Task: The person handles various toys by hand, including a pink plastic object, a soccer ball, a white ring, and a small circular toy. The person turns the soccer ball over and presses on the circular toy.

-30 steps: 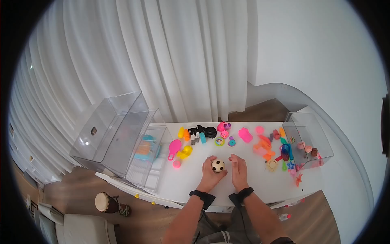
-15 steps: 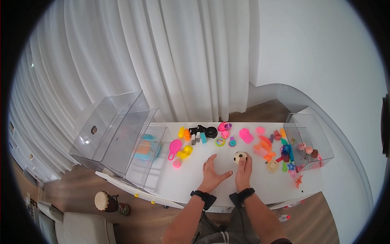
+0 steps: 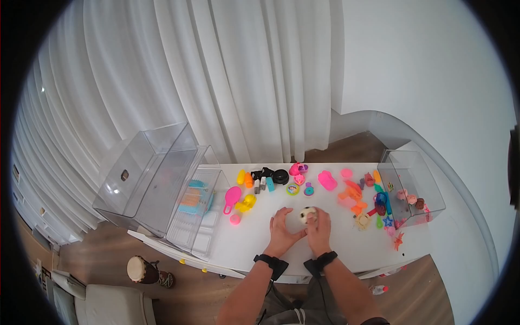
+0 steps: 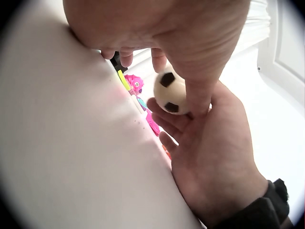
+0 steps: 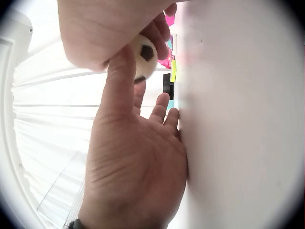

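Observation:
A small white ball with black patches, a toy soccer ball, is held in my right hand, its thumb across the near side. In the right wrist view, fingers of that hand curl behind the ball. My left hand faces it from the left, fingers spread. Its thumb reaches across toward the right hand and, in the left wrist view, overlaps the ball's edge. Both hands are low over the white tabletop.
Behind and left lie a pink toy mirror, a yellow toy and a pink ball. Assorted colourful toys lie to the right, beside a clear bin. Large clear containers stand at the left end.
The soccer ball passed from the left hand to the right hand, which then carried it back left toward the left hand. The left hand stays spread in about the same place.

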`<state>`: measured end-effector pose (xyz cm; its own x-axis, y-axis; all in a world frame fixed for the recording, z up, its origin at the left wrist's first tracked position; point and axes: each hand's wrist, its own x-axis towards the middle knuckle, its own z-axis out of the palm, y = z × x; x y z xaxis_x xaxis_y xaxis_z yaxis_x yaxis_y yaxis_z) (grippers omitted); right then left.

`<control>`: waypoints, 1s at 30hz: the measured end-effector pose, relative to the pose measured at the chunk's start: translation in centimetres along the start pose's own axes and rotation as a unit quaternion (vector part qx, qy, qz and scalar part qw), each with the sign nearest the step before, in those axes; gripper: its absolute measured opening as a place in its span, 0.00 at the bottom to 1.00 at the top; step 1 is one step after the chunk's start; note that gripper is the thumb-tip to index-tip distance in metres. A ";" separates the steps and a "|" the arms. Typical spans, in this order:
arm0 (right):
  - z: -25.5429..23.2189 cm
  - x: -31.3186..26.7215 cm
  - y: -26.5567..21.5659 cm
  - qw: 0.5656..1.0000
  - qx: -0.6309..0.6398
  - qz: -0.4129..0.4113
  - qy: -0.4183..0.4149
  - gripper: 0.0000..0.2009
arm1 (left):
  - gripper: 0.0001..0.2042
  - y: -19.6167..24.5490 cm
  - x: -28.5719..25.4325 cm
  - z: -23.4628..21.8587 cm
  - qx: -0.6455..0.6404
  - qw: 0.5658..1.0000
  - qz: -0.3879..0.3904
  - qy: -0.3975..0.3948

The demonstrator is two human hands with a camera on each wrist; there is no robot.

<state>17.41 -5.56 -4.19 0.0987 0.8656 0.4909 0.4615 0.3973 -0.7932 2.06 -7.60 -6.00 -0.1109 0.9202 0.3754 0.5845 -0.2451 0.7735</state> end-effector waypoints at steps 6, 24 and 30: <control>-0.4 0.4 0.2 0.987 0.154 0.050 -0.004 0.24 | 0.51 2.0 -0.2 -0.8 -0.023 0.998 -0.062 0.007; 0.1 0.3 -0.1 0.993 0.097 0.071 0.016 0.14 | 0.41 0.3 -0.3 -0.1 -0.044 0.999 -0.010 0.017; -0.2 0.3 0.6 0.996 0.066 0.020 -0.056 0.16 | 0.29 0.1 -0.1 0.0 0.026 0.999 -0.031 -0.024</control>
<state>17.89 -5.17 -4.47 0.0123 0.9070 0.4209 0.3394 0.3921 -0.8550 2.10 -7.74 -5.98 -0.1095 0.9469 0.3024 0.6182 -0.1733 0.7667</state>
